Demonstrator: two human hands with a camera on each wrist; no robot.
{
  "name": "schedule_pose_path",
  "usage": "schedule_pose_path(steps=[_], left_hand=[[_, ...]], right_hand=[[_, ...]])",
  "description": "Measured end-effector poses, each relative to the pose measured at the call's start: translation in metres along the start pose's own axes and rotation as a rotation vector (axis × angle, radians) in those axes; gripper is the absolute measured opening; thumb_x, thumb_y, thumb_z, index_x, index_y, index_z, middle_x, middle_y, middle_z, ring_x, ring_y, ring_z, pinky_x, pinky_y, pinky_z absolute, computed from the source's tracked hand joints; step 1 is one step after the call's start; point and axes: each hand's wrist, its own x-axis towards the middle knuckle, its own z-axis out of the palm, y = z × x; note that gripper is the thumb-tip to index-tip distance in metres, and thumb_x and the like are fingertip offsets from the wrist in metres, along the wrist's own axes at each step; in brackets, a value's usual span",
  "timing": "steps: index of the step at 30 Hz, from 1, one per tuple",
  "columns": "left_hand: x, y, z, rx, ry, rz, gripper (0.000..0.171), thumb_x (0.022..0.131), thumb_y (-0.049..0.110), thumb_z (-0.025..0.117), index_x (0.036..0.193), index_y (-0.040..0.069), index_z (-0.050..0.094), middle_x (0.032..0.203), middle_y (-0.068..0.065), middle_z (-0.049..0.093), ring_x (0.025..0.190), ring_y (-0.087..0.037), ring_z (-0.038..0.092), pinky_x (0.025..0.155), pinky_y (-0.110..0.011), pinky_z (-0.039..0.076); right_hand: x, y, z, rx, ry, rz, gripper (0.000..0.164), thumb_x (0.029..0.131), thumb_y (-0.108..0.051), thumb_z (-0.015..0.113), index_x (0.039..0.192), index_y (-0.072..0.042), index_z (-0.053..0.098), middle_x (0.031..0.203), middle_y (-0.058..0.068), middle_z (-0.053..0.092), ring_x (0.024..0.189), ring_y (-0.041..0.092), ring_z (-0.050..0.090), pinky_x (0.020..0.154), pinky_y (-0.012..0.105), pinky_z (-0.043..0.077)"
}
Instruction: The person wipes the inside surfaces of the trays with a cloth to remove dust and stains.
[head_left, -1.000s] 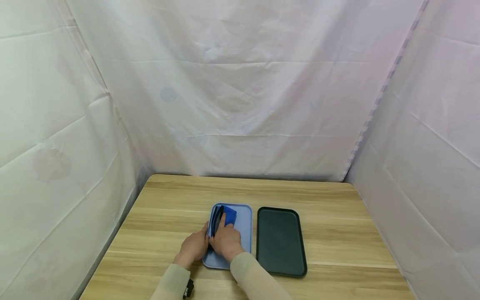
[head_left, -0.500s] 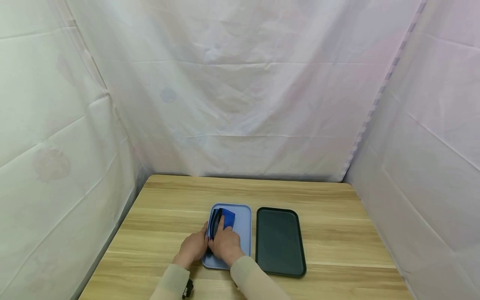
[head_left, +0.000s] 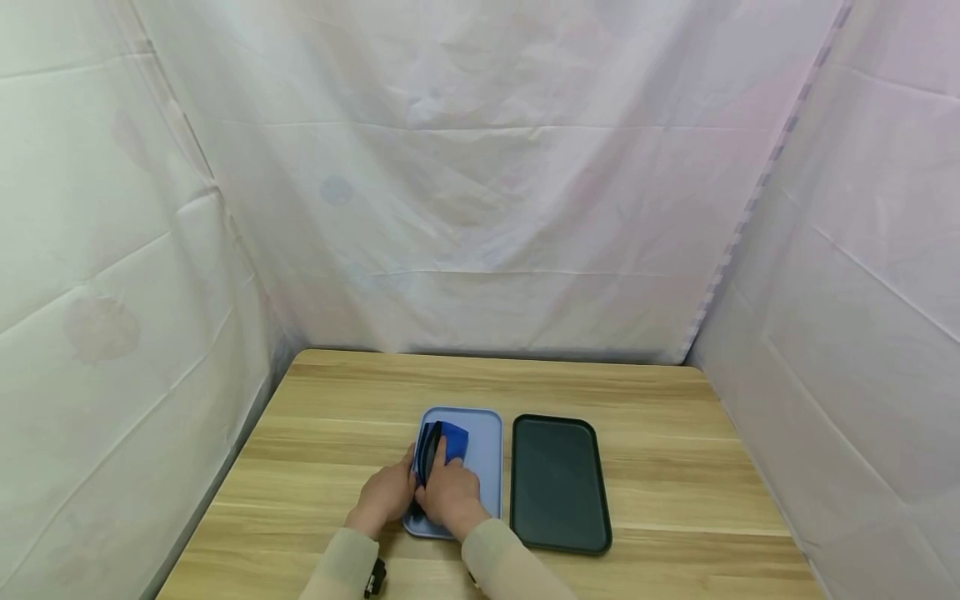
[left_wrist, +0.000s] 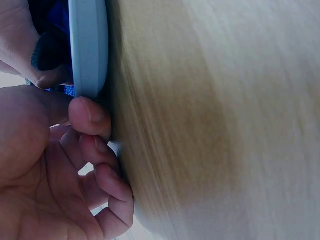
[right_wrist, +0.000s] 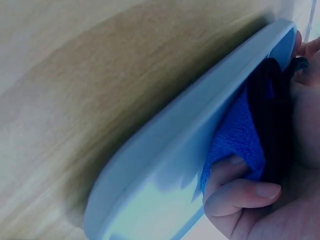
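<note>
A light blue tray [head_left: 487, 462] lies on the wooden table, with a folded blue cloth [head_left: 456, 438] edged in black on its left half. My left hand [head_left: 386, 493] holds the tray's left rim, its fingertips against the outer edge in the left wrist view. On the cloth is my right hand [head_left: 452, 493], index finger stretched forward along it. In the right wrist view other fingers [right_wrist: 242, 195] of that hand curl against the fuzzy blue fabric [right_wrist: 237, 132]. The hand hides the near part of the cloth.
A dark green tray [head_left: 559, 483] lies just right of the light blue one, a narrow gap between them. White curtains [head_left: 480, 208] stand behind the table [head_left: 330, 417] and along both sides.
The cloth and my right hand have slid slightly toward me and to the left over the tray. My left hand has stayed at the rim.
</note>
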Motion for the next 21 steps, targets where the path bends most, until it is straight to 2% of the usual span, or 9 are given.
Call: schedule_pose_path(steps=[6,12,21], left_hand=[[-0.003,0.002,-0.004,-0.006,-0.003,0.016,0.056,0.105,0.017,0.052,0.158,0.001,0.040,0.086,-0.016,0.072,0.064,-0.021,0.057,0.059,-0.040,0.048],[-0.005,0.004,-0.006,-0.002,0.003,0.020,0.056,0.105,0.016,0.052,0.157,0.001,0.041,0.094,-0.021,0.074,0.067,-0.022,0.059,0.061,-0.042,0.050],[-0.004,0.004,-0.006,0.005,0.001,0.020,0.057,0.104,0.015,0.053,0.157,0.001,0.040,0.093,-0.021,0.074,0.067,-0.023,0.060,0.061,-0.042,0.051]], right_hand=[[-0.004,0.001,0.000,-0.005,-0.019,-0.008,0.098,0.095,-0.060,0.065,0.166,-0.011,0.020,0.108,0.021,0.067,0.065,0.026,0.062,0.062,0.042,0.055],[-0.011,0.002,-0.003,0.010,-0.015,-0.020,0.099,0.093,-0.059,0.067,0.166,-0.010,0.021,0.109,0.022,0.067,0.067,0.027,0.063,0.063,0.042,0.055],[-0.018,0.001,-0.005,0.022,0.004,-0.035,0.098,0.092,-0.057,0.069,0.165,-0.008,0.024,0.106,0.022,0.067,0.066,0.027,0.062,0.061,0.043,0.055]])
